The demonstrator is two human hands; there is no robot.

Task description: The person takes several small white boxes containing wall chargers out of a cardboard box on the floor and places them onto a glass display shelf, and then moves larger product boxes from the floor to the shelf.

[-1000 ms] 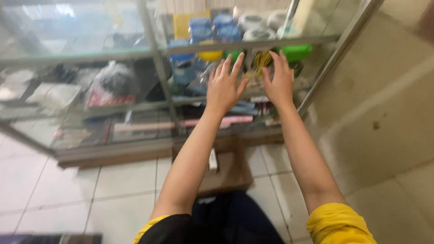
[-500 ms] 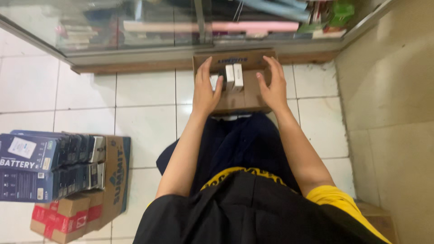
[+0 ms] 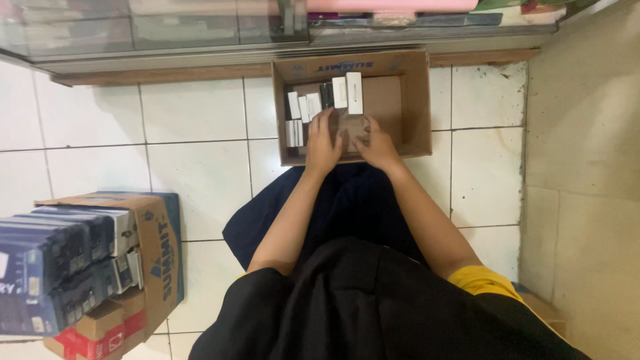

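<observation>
Nearest the camera, at the lower left, an open carton [image 3: 143,260] lies on its side on the tiled floor [image 3: 193,173], so its stacked dark blue packages [image 3: 53,267] face outward where they can be pulled free. A red box [image 3: 100,333] sits under it.

Further out, between the person's knees, both arms reach into an open cardboard box [image 3: 417,100] set against the base of a glass display cabinet [image 3: 167,33], close enough to work from a seated position. The left hand [image 3: 323,143] and right hand [image 3: 377,143] meet over a small brownish box [image 3: 352,127] on the carton's floor, fingers curled around its sides; each grip looks closed on it, though the fingertips are partly hidden. Just beyond, small white and dark boxes [image 3: 333,97] stand upright in rows against the far-left wall, packed on end to save space.
</observation>
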